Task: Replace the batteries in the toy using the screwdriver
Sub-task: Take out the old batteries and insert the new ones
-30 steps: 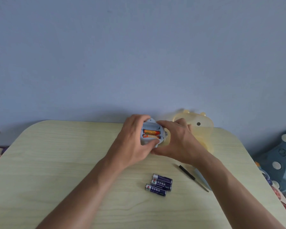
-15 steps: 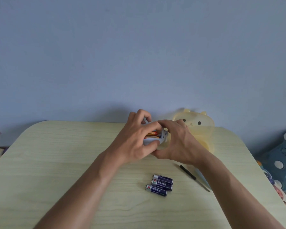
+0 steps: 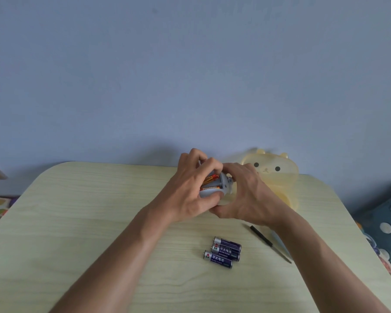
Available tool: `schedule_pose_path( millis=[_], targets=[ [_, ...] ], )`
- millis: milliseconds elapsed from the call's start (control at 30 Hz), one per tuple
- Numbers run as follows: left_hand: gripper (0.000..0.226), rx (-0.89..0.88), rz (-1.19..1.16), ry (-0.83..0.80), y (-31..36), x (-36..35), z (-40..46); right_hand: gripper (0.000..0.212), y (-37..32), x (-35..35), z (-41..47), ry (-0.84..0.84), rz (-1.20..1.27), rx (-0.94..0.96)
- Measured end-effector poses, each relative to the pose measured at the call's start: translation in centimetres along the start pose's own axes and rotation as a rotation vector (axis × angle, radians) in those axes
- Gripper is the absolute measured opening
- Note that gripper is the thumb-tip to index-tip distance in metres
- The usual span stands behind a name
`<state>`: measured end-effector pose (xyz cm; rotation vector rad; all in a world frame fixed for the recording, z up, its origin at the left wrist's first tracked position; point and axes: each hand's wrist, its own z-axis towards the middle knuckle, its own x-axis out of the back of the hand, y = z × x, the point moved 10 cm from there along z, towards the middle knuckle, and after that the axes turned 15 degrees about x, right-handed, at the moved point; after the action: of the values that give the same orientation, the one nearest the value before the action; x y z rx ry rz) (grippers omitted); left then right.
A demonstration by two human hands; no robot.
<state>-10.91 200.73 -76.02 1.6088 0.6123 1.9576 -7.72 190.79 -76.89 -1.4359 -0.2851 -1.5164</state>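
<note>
the toy (image 3: pixel 221 185) sits clamped between your hands above the bench (image 3: pixel 99 222), orange batteries (image 3: pixel 209 180) showing; your left hand (image 3: pixel 190 190) curls its fingers (image 3: pixel 212 164) onto them, your right hand (image 3: pixel 246 193) grips the toy. purple batteries (image 3: pixel 224 251) and screwdriver (image 3: pixel 266 241) lie nearer you.

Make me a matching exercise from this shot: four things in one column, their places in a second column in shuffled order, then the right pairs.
Things
1. orange batteries
2. purple batteries
3. screwdriver
4. yellow bear-faced container

Places
A. standing at the table's far edge, behind the right hand
B. lying loose on the table, near the middle of its front part
C. in the open compartment of the toy held by both hands
D. lying on the table beside the right forearm

Pairs: 1-C, 2-B, 3-D, 4-A
</note>
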Motion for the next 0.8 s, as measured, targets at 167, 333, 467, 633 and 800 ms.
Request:
schedule_pose_path(
  millis=[167, 333, 467, 633, 800],
  targets=[
    [0.036, 0.040, -0.111, 0.017, -0.8, 0.1, -0.1, 0.060, -1.7, 1.5, -0.2, -0.019, 0.056, 0.063],
    [0.036, 0.051, -0.130, 0.015, -1.0, 0.0, -0.2, 0.032, -0.9, 2.4, -0.1, 0.088, 0.271, -0.028],
    [0.037, 0.032, -0.117, 0.044, -0.7, -0.1, -0.2, 0.018, -0.4, 2.2, 0.8, 0.156, 0.221, -0.080],
    [0.049, 0.027, -0.129, 0.100, -0.8, 0.3, -0.4, 0.009, 0.6, 1.8, 0.7, 0.160, 0.163, -0.143],
    [0.066, 0.138, -0.208, 0.132, -2.0, 0.3, -0.5, 0.008, 0.4, 1.6, 0.9, 0.106, 0.138, -0.106]
  ],
)
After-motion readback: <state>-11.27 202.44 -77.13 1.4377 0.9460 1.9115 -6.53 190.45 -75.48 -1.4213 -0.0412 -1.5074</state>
